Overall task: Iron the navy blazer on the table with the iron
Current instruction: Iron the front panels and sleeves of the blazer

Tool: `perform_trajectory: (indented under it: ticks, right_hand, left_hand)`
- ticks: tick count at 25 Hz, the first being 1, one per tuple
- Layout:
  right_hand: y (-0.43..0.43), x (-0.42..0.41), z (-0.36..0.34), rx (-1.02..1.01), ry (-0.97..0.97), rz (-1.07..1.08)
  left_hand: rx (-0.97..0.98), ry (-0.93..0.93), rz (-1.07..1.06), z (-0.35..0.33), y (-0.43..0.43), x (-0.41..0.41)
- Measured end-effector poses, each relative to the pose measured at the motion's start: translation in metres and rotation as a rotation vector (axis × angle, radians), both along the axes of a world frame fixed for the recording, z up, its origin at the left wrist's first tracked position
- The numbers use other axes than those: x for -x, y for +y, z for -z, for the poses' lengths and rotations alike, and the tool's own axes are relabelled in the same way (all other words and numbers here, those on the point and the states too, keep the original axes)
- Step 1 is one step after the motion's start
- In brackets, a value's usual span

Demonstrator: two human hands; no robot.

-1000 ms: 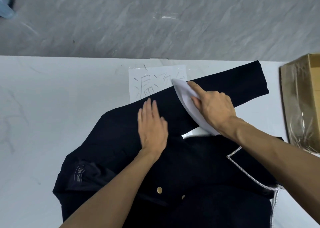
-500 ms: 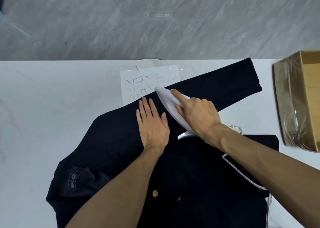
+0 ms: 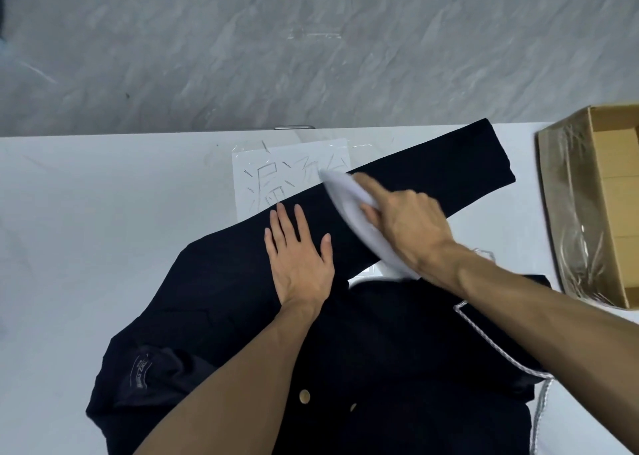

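Note:
The navy blazer (image 3: 214,302) lies spread on the white table (image 3: 86,247), one sleeve stretched up toward the right. My right hand (image 3: 408,226) grips the white iron (image 3: 349,199), which rests on that sleeve with its tip pointing up-left. Just left of the iron, my left hand (image 3: 297,257) presses flat on the sleeve with straight fingers. The iron's rear end is hidden under my right wrist.
A white sheet with handwriting (image 3: 276,174) is taped to the table under the sleeve. An open cardboard box with plastic wrap (image 3: 594,212) stands at the right edge. A braided white cord (image 3: 539,416) trails down the right. The table's far edge borders grey floor.
The iron and my right hand slid left along the sleeve toward my left hand, then back a little to the right. My left hand stayed pressed flat on the sleeve.

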State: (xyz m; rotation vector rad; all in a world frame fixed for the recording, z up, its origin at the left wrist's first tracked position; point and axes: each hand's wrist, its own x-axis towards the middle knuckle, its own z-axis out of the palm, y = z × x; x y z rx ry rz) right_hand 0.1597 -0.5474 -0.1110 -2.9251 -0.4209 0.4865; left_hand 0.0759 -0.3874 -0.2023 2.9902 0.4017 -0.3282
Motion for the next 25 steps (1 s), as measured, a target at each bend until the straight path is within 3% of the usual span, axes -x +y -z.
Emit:
perform_trajectory:
  ticks: [4,14,21,25]
  right_hand:
    - [0.028,0.019,0.004,0.093,-0.035,-0.093]
    - [-0.062,-0.032,0.001,0.031,-0.095,0.211]
    - [-0.005,0.0,0.003,0.029,0.004,-0.04]
    - [-0.025,-0.006,0.005,0.054,-0.069,-0.004]
  left_hand:
    - [0.01,-0.002,-0.003,0.001,0.001,0.001]
    - [0.012,-0.003,-0.009,0.001,0.001,0.0]
    - [0.01,-0.026,0.0,0.001,0.0,0.001]
    - [0.0,-0.022,0.016,0.0,0.001,0.002]
